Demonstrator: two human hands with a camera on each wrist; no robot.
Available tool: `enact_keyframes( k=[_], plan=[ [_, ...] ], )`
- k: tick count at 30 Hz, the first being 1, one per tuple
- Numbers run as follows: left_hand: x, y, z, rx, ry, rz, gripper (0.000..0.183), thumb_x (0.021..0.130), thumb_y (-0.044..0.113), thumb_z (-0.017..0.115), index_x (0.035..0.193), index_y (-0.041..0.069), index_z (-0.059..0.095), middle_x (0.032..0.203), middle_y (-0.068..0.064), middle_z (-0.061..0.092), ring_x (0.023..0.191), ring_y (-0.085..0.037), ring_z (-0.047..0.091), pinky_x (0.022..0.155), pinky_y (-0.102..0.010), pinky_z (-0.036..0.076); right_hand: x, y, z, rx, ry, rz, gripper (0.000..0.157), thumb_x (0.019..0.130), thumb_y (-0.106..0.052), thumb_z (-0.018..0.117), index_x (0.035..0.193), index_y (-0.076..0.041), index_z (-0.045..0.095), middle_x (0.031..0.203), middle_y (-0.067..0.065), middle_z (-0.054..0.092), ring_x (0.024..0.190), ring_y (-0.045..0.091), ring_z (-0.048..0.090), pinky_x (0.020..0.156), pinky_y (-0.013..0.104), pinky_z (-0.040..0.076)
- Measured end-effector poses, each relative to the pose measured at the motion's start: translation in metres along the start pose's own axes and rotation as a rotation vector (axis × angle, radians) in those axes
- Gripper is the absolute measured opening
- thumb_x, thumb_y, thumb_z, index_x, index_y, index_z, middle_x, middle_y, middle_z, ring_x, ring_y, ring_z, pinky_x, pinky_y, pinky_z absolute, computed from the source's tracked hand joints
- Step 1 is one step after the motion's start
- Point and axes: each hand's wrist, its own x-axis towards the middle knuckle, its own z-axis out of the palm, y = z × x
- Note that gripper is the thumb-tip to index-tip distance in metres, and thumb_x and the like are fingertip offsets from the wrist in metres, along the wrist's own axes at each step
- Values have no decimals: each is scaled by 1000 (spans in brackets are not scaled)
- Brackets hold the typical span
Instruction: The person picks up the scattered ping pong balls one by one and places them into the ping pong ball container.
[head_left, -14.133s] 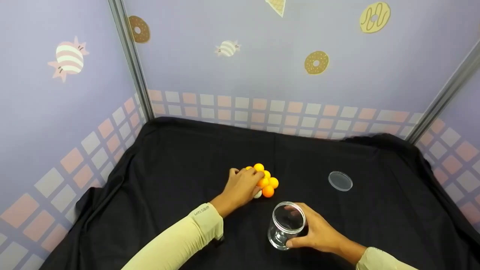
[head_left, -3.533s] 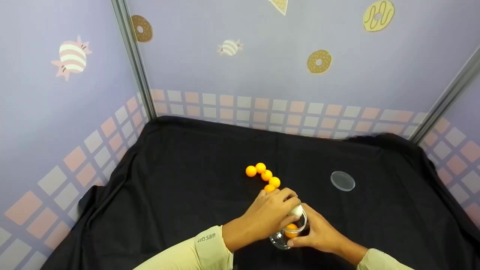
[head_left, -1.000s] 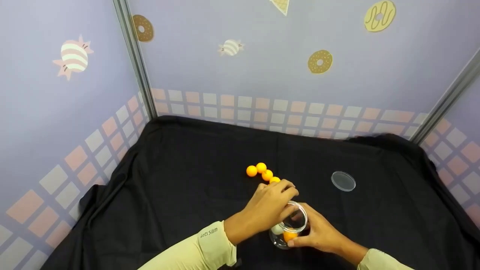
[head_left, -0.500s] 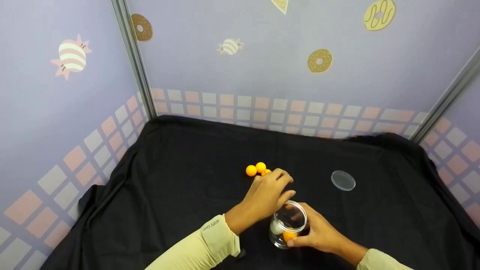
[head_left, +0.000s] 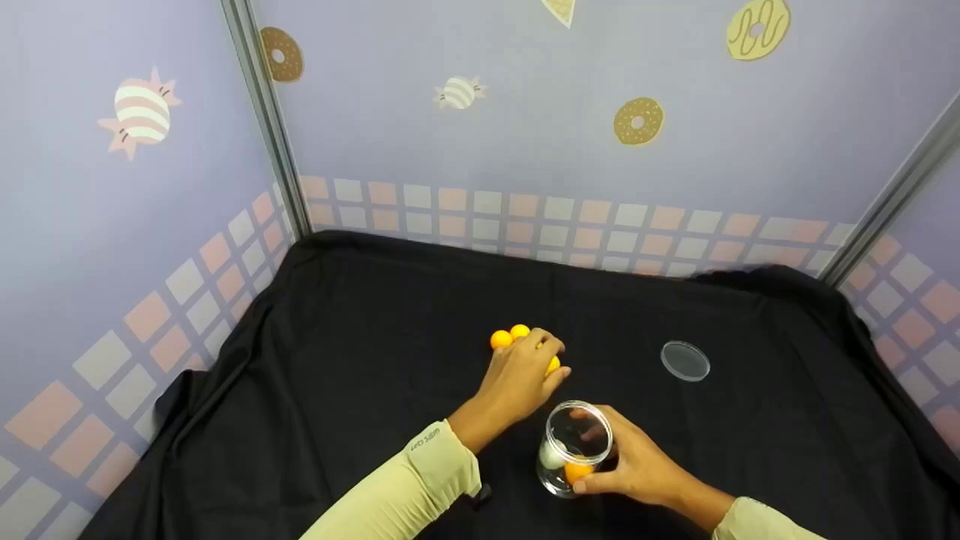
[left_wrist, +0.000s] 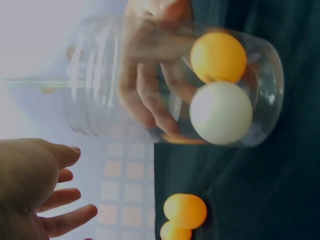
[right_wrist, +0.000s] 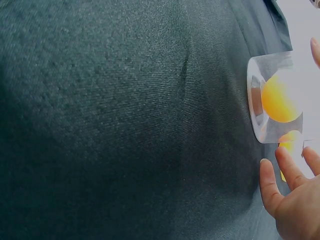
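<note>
My right hand [head_left: 637, 461] grips a clear plastic jar [head_left: 551, 487] from its right side, the mouth facing up. Inside the jar sit a white ping-pong ball [left_wrist: 221, 113] and an orange ping-pong ball [left_wrist: 218, 57], touching each other in the left wrist view. My left hand [head_left: 517, 379] hovers over a cluster of orange ping-pong balls [head_left: 501, 340] on the black cloth and partly covers them. One ball [head_left: 553, 364] shows between its fingers and thumb. In the left wrist view the fingers [left_wrist: 65, 197] are extended and apart, holding nothing.
A clear round lid [head_left: 685, 361] lies on the black cloth [head_left: 375, 337] to the right of the balls. Behind rises a lilac wall [head_left: 525, 150] with printed sweets, and metal posts [head_left: 266, 112] stand at the corners.
The jar was bare at first; it now contains a white and an orange ball. My left hand held the white ball at its mouth, and has since moved away to the remaining balls.
</note>
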Motion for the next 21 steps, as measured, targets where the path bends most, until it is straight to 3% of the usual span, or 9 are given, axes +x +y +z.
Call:
enact_keyframes(
  k=[3,10,21],
  plan=[
    [0,-5,7,0,-15,-31,31,93,39,72,116,19,70,120,2,68,110,-17,68,81,-41,55,0,1,0,0,2,-17,90,66,-28,96,143,-9,52,138,13,57,108,33,65,86,36,58],
    [1,-15,20,23,-53,-92,33,93,40,72,118,19,69,121,0,67,111,-19,66,78,-44,54,0,2,0,8,5,-14,88,67,-29,96,143,-22,52,137,13,57,107,34,65,85,36,58],
    [-4,-26,41,70,-108,-150,34,92,40,72,119,19,67,117,-2,65,97,-25,70,72,-45,50,0,2,0,5,-1,-28,89,68,-30,95,143,-12,52,138,8,57,107,34,65,85,36,59]
  ],
)
